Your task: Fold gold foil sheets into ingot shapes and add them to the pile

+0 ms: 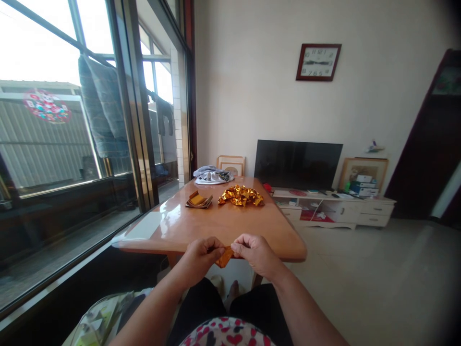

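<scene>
A small piece of gold foil paper is pinched between my two hands at the near edge of the wooden table. My left hand grips its left side between thumb and fingers. On its right side, the thumb and fingers of my right hand are closed too. Farther up the table lies a heap of folded shiny gold foil pieces. To the left of that heap sits a small stack of gold and brown paper sheets, its top sheets curling up.
Folded clothes lie at the table's far end. Beyond it, a television stands on a low white cabinet. Large windows run along the left. A bag is at the lower left, and a clock hangs on the wall.
</scene>
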The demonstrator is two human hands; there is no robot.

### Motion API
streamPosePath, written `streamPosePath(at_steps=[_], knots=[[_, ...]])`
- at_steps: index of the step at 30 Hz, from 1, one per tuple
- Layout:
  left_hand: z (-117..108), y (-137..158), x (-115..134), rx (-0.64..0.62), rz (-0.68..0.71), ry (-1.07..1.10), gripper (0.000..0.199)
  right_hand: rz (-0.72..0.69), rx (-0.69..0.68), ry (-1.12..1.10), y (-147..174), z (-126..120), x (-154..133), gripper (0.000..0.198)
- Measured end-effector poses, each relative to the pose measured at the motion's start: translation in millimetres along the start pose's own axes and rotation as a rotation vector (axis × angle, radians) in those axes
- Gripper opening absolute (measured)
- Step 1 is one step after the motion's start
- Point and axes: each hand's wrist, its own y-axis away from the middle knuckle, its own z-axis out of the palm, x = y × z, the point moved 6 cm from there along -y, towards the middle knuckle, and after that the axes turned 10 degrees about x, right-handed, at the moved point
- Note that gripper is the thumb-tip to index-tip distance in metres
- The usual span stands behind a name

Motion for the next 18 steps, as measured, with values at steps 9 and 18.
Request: streamPosePath(at_steps=[9,18], knots=[[9,5,-2,-0.104,-0.085,0.017,0.027,-0.019,-0.09,0.149,4,4,-4,0.023],[15,10,-6,-0.152,-0.264,0.192,0.041,0.012,-0.045,-0.08,3,7,-7,0.038]])
